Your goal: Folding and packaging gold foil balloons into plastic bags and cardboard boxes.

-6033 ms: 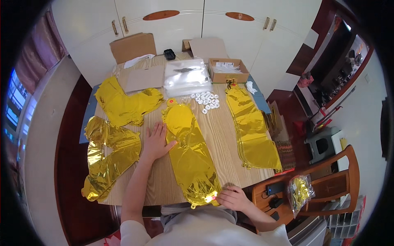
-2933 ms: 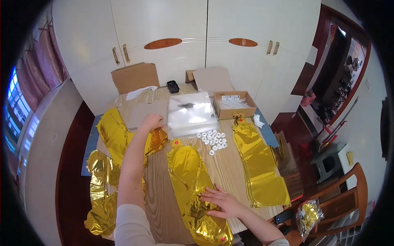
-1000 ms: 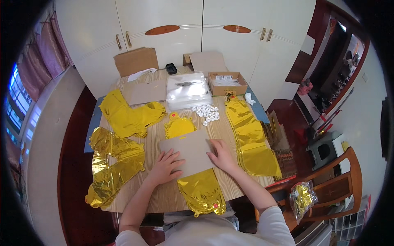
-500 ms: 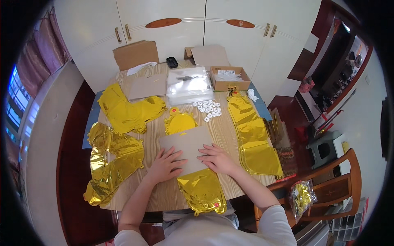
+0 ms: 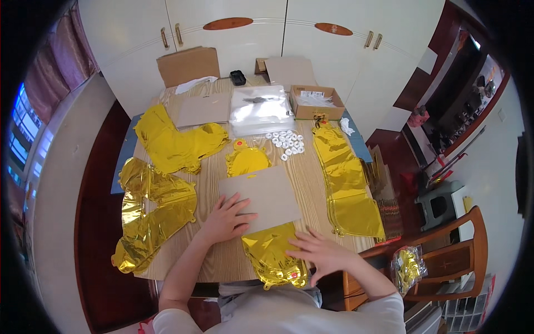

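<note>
White cabinet doors [image 5: 261,50] with oval wooden insets back the scene; below them stands the wooden table [image 5: 311,178] at which I work. At far left, over the table's edge, lies a crumpled gold foil balloon [image 5: 150,217], and above it a second gold foil piece [image 5: 175,145], flat and spread. Behind these stand a brown cardboard box [image 5: 188,65] and a flat cardboard sheet [image 5: 204,109]. My left hand [image 5: 225,218] rests palm down, fingers released and spread, on the near left corner of a grey-brown card sheet [image 5: 260,196]. This card lies across the middle of a long gold foil balloon [image 5: 272,256], whose rounded far end [image 5: 247,161] shows beyond the card and whose near end reaches the table's front edge. Beyond it sit a stack of clear plastic bags [image 5: 261,108] and a cluster of small white rings [image 5: 286,143]. My right hand [image 5: 320,255] lies just right of the balloon's near end, fingers open and splayed, the fingertips touching the foil; it grasps nothing. Farther right, a small open cardboard box [image 5: 317,102] stands at the far edge, and a long stack of gold foil balloons [image 5: 347,189] runs toward me. A wooden chair [image 5: 445,250] stands at far right with a bagged gold item [image 5: 407,268] on it.
</note>
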`<action>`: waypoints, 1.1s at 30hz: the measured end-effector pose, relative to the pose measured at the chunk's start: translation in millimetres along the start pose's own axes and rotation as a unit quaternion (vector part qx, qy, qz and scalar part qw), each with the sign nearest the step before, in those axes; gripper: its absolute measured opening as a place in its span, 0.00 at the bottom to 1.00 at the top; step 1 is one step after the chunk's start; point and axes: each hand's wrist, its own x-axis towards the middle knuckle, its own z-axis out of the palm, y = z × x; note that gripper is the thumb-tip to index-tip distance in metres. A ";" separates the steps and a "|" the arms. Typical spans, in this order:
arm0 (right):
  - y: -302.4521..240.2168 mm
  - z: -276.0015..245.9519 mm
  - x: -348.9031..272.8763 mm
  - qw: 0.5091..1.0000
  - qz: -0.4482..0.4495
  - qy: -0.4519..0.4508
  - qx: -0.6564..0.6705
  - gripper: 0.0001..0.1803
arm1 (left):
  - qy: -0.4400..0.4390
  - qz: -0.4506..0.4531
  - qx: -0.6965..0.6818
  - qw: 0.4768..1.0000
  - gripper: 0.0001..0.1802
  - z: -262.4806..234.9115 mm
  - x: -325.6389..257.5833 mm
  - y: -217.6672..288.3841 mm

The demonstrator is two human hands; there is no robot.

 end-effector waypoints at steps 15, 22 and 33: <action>-42.1 68.5 -15.9 0.951 -0.056 0.270 -0.137 0.18 | -0.027 0.011 -0.009 1.000 0.20 -1.6 -4.8 3.0; -72.7 83.5 -28.7 0.950 -0.080 0.285 -0.097 0.18 | -0.052 0.036 -0.001 0.998 0.20 -4.0 -27.8 25.0; -48.0 40.0 -26.0 0.991 0.029 0.081 -0.105 0.52 | -0.066 0.026 -0.010 0.997 0.20 -5.7 -37.4 37.0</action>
